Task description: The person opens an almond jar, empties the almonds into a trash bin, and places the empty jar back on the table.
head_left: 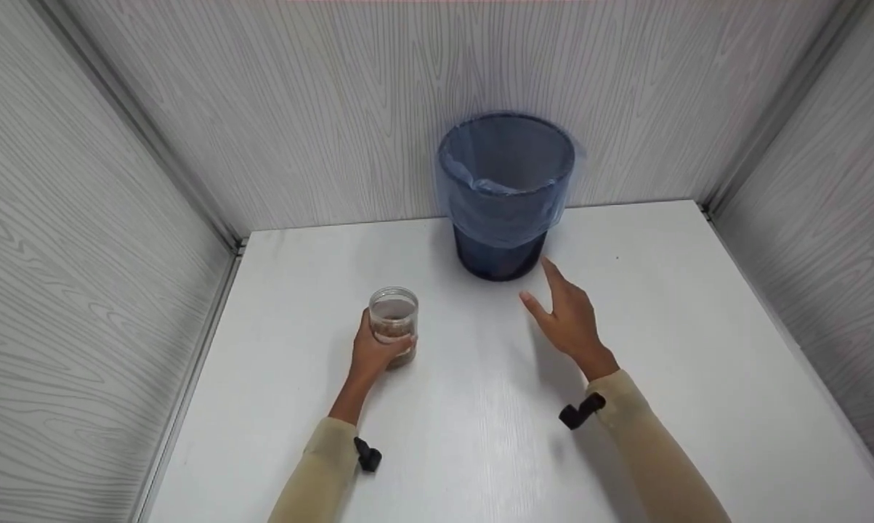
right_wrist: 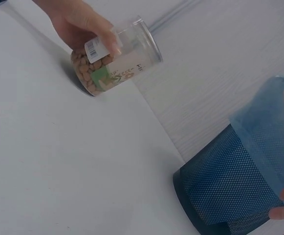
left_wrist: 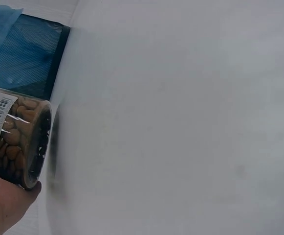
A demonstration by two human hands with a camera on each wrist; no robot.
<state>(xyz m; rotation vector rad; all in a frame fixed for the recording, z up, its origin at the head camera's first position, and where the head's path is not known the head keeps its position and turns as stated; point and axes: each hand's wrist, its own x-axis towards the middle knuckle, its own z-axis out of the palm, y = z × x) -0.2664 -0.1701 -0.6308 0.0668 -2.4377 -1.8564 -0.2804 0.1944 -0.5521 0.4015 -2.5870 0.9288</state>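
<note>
Pale grey wood-grain walls (head_left: 335,109) around a white tabletop (head_left: 480,407); at the back, a dark-blue mesh bin (head_left: 495,261) draped in translucent blue plastic film (head_left: 506,214). Near the bin, a bare right hand (head_left: 571,316), fingers extended, grasping nothing. Farther left, a bare left hand (head_left: 371,354) curled round a clear, labelled cylindrical jar (head_left: 394,325) of brown nut-like pieces (left_wrist: 14,137): likely light, stiff, slick, best held mid-body; contact with the tabletop unclear.

Bin (head_left: 500,260) blocks upper centre, wall (head_left: 320,131) behind; gap mid-frame between jar (head_left: 394,309) and right hand (head_left: 569,314); table (head_left: 705,349) passable at right.
</note>
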